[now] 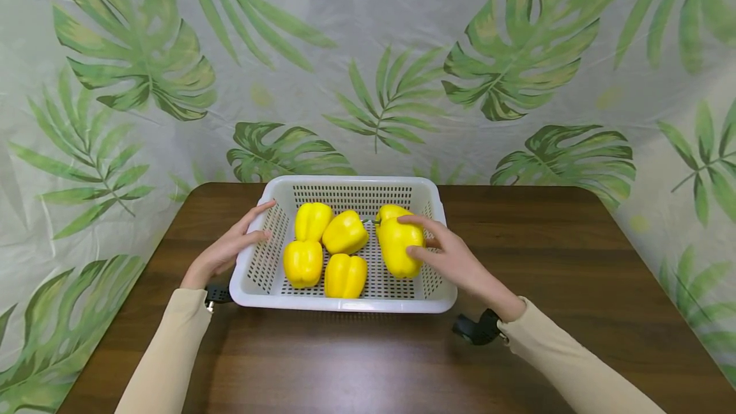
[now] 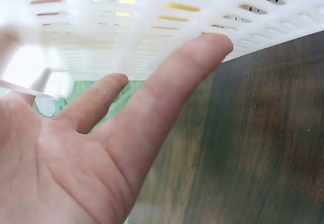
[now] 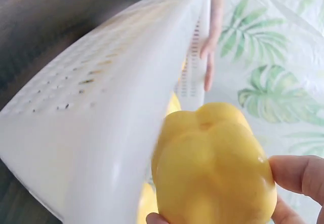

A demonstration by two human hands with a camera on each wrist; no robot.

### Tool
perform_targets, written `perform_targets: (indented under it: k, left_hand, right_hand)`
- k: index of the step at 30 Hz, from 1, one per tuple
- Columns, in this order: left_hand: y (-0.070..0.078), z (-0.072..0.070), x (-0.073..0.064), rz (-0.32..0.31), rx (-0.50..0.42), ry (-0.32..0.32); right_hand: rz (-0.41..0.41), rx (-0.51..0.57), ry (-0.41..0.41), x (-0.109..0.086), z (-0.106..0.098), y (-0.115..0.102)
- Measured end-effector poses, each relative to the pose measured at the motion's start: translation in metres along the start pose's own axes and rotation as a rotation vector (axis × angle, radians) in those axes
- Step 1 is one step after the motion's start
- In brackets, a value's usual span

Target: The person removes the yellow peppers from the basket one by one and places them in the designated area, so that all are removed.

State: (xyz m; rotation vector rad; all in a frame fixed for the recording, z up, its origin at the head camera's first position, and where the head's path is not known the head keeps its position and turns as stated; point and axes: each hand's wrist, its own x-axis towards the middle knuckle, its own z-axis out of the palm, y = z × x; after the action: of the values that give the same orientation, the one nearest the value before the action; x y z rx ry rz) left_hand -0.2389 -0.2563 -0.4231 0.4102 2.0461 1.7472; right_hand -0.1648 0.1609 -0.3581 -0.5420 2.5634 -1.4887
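In the head view a white perforated plastic basket (image 1: 345, 305) holds several yellow bell peppers. My right hand (image 1: 454, 257) grips one yellow bell pepper (image 1: 399, 248) at the basket's right side. The right wrist view shows thumb and fingers at that pepper's sides, beside the basket wall (image 3: 121, 112). Another pepper (image 1: 391, 211) lies partly hidden behind it. My left hand (image 1: 230, 245) rests at the basket's left rim, two digits reaching over it. In the left wrist view other fingers (image 2: 157, 97) extend straight along the outer wall (image 2: 126, 36).
Peppers (image 1: 313, 221), (image 1: 303, 264) lie in the basket's left half, with others (image 1: 345, 235), (image 1: 345, 276) near its middle. The basket stands on a dark wooden table (image 1: 345, 363). A leaf-patterned cloth (image 1: 379, 101) hangs behind the table. Black wrist cameras (image 1: 477, 328) sit below the hands.
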Motion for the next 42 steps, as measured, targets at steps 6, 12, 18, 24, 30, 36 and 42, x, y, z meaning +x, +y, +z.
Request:
perform_targets:
  k: [6,12,18,24,30,36,42]
  left_hand:
    - [0.004,0.001,-0.004,-0.009,0.022,-0.002]
    - [0.006,0.002,-0.010,-0.016,0.050,-0.040]
    - [0.005,0.003,-0.010,-0.027,0.044,-0.032]
    - [0.003,0.006,-0.010,-0.007,0.042,-0.008]
    - [0.001,0.009,-0.010,0.011,0.042,0.037]
    - [0.000,0.011,-0.011,0.007,0.023,0.056]
    - [-0.001,0.012,-0.010,0.012,-0.004,0.050]
  right_hand:
    - [0.032,0.058,0.009,-0.005,-0.014,0.001]
    - [0.036,0.128,0.021,-0.007,-0.028,0.006]
    - [0.009,0.176,0.058,-0.007,-0.040,0.014]
    - [-0.015,0.205,0.111,-0.006,-0.050,0.025]
    - [0.004,0.216,0.182,-0.007,-0.058,0.036]
    - [0.022,0.225,0.240,-0.007,-0.067,0.049]
    - [0.025,0.252,0.292,-0.005,-0.074,0.063]
